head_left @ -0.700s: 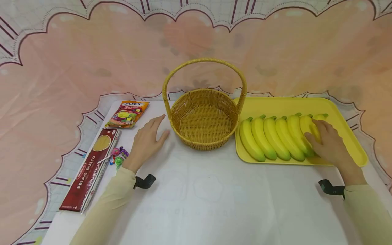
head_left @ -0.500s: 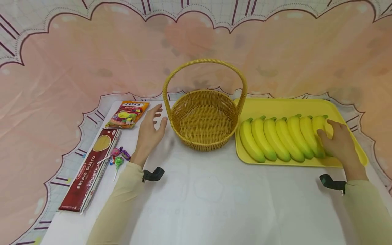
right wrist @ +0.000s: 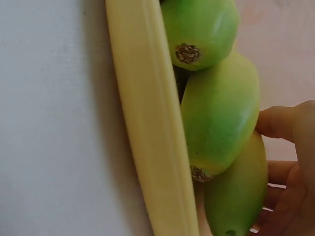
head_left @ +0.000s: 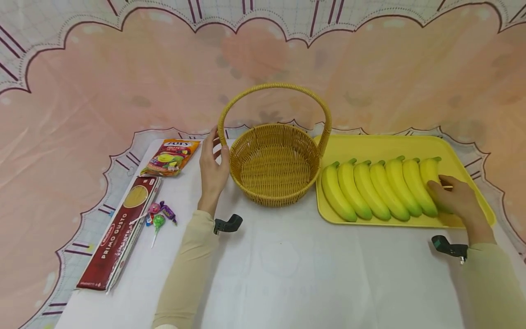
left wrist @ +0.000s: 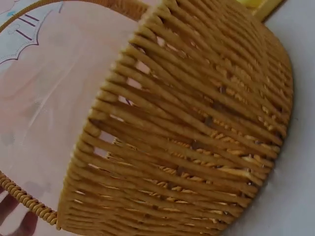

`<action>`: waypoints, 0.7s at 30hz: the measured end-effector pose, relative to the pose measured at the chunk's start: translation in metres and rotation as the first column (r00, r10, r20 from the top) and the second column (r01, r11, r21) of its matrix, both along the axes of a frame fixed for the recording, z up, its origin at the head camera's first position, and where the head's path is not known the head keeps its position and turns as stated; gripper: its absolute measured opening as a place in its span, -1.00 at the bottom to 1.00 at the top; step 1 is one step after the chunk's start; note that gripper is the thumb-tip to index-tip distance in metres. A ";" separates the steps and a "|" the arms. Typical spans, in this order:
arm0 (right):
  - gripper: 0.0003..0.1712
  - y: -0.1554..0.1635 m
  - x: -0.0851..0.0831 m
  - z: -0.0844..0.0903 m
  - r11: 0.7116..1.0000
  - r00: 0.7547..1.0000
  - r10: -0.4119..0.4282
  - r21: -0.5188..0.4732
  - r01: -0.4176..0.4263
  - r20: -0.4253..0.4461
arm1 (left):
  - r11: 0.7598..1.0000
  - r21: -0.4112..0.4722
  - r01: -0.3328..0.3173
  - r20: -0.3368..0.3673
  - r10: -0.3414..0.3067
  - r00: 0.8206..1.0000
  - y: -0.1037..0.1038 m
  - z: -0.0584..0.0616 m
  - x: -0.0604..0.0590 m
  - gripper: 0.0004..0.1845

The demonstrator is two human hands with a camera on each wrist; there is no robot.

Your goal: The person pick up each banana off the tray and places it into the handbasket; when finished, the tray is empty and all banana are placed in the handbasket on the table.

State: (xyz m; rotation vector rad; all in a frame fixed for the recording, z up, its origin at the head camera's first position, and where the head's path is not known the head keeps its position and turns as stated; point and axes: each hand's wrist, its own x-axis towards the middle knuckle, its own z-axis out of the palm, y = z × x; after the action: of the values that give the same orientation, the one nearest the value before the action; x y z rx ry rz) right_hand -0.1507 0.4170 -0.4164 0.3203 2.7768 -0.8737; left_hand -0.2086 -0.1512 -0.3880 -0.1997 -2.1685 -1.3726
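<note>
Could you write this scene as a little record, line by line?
Basket: wicker, with arched handle
Tray: yellow, right of basket
Bananas: seven, side by side on tray
Left grip: at the handle's left side, contact unclear
Right grip: around the rightmost banana
Left of basket: Fox's fruit candy bag, Primo Gusto spaghetti packet, lollipops, purple wrapped candy

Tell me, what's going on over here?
A person's right hand holds the rightmost curved, yellow, green-tipped banana; six others lie side by side on a yellow rectangular tray. The left hand is at the slim handle of a round, golden-brown woven basket, though whether it grips it is unclear. No banana is in the basket.
</note>
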 end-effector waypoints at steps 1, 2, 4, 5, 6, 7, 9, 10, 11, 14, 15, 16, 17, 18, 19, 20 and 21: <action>-0.05 0.000 0.001 0.000 1.000 1.000 -0.004 0.005 0.004 -0.012 | 1.000 0.004 -0.008 -0.015 0.008 1.000 0.001 0.000 -0.001 -0.47; -0.05 0.000 0.002 0.001 1.000 1.000 -0.008 0.011 0.008 -0.023 | 1.000 0.005 -0.016 -0.033 0.016 0.999 0.002 -0.001 -0.003 -0.47; -0.08 -0.002 0.005 0.001 1.000 0.998 -0.014 0.024 0.016 -0.059 | 0.999 -0.004 -0.034 -0.058 0.034 0.998 0.003 -0.001 -0.005 -0.46; -0.09 -0.003 0.007 0.000 0.999 0.997 -0.018 0.031 0.020 -0.080 | 0.999 -0.011 -0.045 -0.067 0.044 0.997 0.004 0.000 -0.005 -0.46; -0.11 -0.004 0.009 0.000 0.999 0.994 -0.021 0.030 0.025 -0.105 | 0.998 -0.018 -0.053 -0.075 0.051 0.996 0.004 0.000 -0.006 -0.45; -0.12 -0.006 0.011 0.000 0.999 0.992 -0.027 0.029 0.031 -0.127 | 0.998 -0.025 -0.059 -0.080 0.056 0.995 0.005 0.000 -0.006 -0.45; -0.15 -0.010 0.016 0.001 0.999 0.985 -0.041 0.022 0.045 -0.166 | 0.997 -0.040 -0.069 -0.085 0.065 0.994 0.006 0.001 -0.006 -0.44; -0.17 -0.012 0.018 0.002 0.999 0.980 -0.047 0.019 0.051 -0.192 | 0.996 -0.044 -0.072 -0.090 0.067 0.994 0.006 0.001 -0.007 -0.44; -0.18 -0.015 0.021 0.003 0.998 0.976 -0.055 0.017 0.060 -0.212 | 0.996 -0.045 -0.073 -0.093 0.068 0.993 0.006 0.001 -0.007 -0.44; -0.22 -0.025 0.030 0.005 0.997 0.963 -0.073 -0.002 0.075 -0.258 | 0.997 -0.029 -0.065 -0.097 0.062 0.993 0.005 0.001 -0.007 -0.44; -0.22 -0.029 0.033 0.006 0.997 0.960 -0.074 -0.007 0.075 -0.271 | 0.998 -0.020 -0.058 -0.099 0.056 0.994 0.004 0.000 -0.008 -0.45; -0.23 -0.034 0.036 0.006 0.997 0.957 -0.074 -0.012 0.074 -0.281 | 0.999 -0.009 -0.049 -0.097 0.048 0.994 0.004 0.000 -0.008 -0.45; -0.23 -0.038 0.038 0.006 0.997 0.956 -0.074 -0.018 0.072 -0.283 | 0.999 0.004 -0.039 -0.093 0.039 0.995 0.003 0.000 -0.008 -0.45; -0.23 -0.041 0.040 0.006 0.997 0.955 -0.072 -0.025 0.067 -0.288 | 0.999 0.014 -0.029 -0.089 0.030 0.996 0.002 0.000 -0.008 -0.45; -0.23 -0.046 0.042 0.007 0.998 0.954 -0.066 -0.029 0.061 -0.292 | 1.000 0.020 -0.022 -0.083 0.023 0.996 0.001 0.001 -0.008 -0.45; -0.24 -0.050 0.044 0.007 0.998 0.953 -0.057 -0.030 0.051 -0.296 | 1.000 0.023 -0.017 -0.078 0.019 0.997 0.001 0.001 -0.008 -0.45; -0.24 -0.054 0.046 0.008 0.999 0.952 -0.051 -0.034 0.042 -0.302 | 1.000 0.025 -0.013 -0.072 0.015 0.997 0.000 0.002 -0.008 -0.45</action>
State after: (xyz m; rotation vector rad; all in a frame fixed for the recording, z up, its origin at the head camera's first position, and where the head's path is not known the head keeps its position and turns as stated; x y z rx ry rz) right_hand -0.1051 0.3629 -0.4089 0.2674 3.0443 -1.0511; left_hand -0.2167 -0.1511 -0.3862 -0.2211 -2.0893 -1.3622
